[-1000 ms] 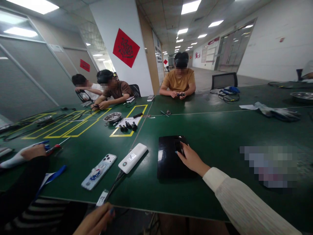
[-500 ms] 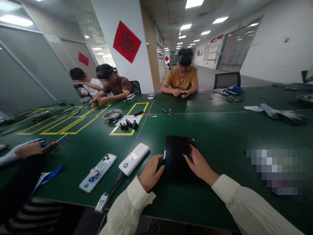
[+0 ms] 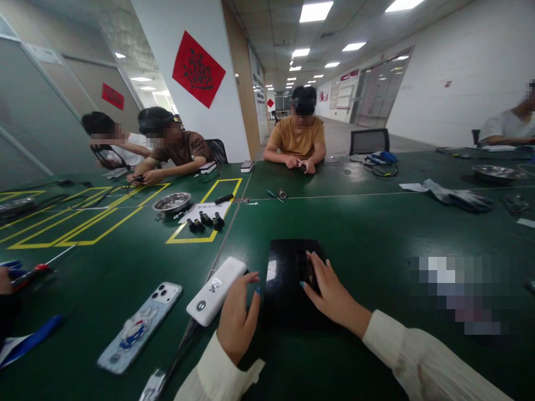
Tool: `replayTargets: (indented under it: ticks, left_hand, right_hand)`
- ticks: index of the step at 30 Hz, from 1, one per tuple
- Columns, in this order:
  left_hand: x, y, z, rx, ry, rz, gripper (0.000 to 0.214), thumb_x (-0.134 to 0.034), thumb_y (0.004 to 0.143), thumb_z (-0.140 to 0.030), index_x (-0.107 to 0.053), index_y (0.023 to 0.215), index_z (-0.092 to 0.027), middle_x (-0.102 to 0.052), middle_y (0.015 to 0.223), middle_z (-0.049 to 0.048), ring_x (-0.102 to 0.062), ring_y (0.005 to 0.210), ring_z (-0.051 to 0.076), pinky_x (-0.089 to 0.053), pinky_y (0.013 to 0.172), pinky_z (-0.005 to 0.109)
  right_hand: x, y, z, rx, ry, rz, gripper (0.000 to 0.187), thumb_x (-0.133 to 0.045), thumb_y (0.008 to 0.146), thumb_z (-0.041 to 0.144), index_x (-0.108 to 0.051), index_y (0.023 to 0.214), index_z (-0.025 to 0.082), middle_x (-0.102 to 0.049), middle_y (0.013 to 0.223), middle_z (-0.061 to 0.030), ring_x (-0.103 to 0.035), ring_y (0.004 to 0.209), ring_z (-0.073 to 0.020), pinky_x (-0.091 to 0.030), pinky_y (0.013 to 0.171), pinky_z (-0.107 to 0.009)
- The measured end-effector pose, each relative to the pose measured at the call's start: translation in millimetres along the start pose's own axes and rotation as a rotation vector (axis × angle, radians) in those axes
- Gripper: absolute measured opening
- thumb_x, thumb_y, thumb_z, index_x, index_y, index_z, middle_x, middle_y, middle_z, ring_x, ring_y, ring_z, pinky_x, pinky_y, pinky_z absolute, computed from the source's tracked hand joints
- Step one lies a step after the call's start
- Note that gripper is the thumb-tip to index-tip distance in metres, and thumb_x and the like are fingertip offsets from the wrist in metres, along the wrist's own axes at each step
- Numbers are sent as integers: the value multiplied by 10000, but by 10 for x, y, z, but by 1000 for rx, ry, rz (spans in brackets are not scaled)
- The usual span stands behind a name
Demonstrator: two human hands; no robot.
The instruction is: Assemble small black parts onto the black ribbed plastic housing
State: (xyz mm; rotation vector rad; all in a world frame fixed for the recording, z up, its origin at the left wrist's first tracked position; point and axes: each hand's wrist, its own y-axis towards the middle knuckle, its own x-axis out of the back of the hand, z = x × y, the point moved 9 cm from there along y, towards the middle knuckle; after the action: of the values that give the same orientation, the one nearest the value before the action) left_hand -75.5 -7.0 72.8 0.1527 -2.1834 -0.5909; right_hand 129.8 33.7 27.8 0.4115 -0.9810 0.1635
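Observation:
A flat, glossy black panel (image 3: pixel 280 303) lies on the table in front of me. My right hand (image 3: pixel 328 289) rests over its right side, thumb and fingers curled around a small black object (image 3: pixel 306 268) on top; its kind is not clear. Left of the panel, my left hand (image 3: pixel 240 314) is off it, thumb and fingers apart and holding nothing. Beside that hand is a white power bank (image 3: pixel 215 292) with a cable plugged into its near end. A phone in a light blue rabbit case (image 3: pixel 140 328) lies farther left.
Several black cylindrical parts (image 3: pixel 204 221) stand by a white sheet (image 3: pixel 190 213) and a metal bowl (image 3: pixel 172 203). Gloves (image 3: pixel 453 195) lie at right. A small screwdriver (image 3: pixel 273 196) is farther back. Co-workers sit across the table; another's hand (image 3: pixel 5 280) is at far left.
My left hand has let go of the black panel's left edge and moved left, its fingers opening. My right hand stays at the panel's right side. The view has shifted right.

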Motion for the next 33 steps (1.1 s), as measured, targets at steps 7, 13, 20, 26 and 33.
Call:
replayTargets:
  ticks: [7,13,20,26,33]
  left_hand:
    - [-32,-61,-15,3,-34,21,254,-409,880,-257,-482,1109,-171,-590,1054,103,-572,994,219,-483,859,386]
    - [-48,-51,-185,-86,-38,40,237,-420,866,-232,-512,1079,-181,-597,1037,100,-575,990,225,-479,865,375]
    - [201,-93,-70,-15,-74,-132,180,-410,857,-238,-528,981,-184,-604,910,77,-587,855,206,-500,751,326]
    - [172,-90,-79,-22,-97,-117,164,-413,856,-236,-533,961,-195,-608,878,56,-592,809,190,-499,721,298]
    - [76,-97,-105,-11,-97,-31,185,-392,863,-238,-516,993,-188,-594,909,81,-578,849,200,-497,763,334]
  right_hand:
    - [-155,-403,72,-53,-133,72,876,-472,806,526,45,1439,211,14,1498,-120,-9,1354,-328,-156,1060,-563]
    - [-196,-336,141,9,-120,197,914,-519,750,575,-109,1440,139,8,1489,-155,-42,1347,-348,-189,1063,-543]
    - [-223,-481,768,298,-161,-19,447,-520,797,400,-549,1189,188,-491,1278,-154,-299,1283,-353,-334,998,-544]
    - [-518,-305,974,336,-155,195,706,-467,778,594,-371,1355,199,-293,1416,-197,-170,1301,-433,-184,995,-657]
    - [-535,-73,941,224,-119,295,751,-542,755,560,-240,1399,322,-86,1488,-125,-40,1336,-392,-26,1023,-628]
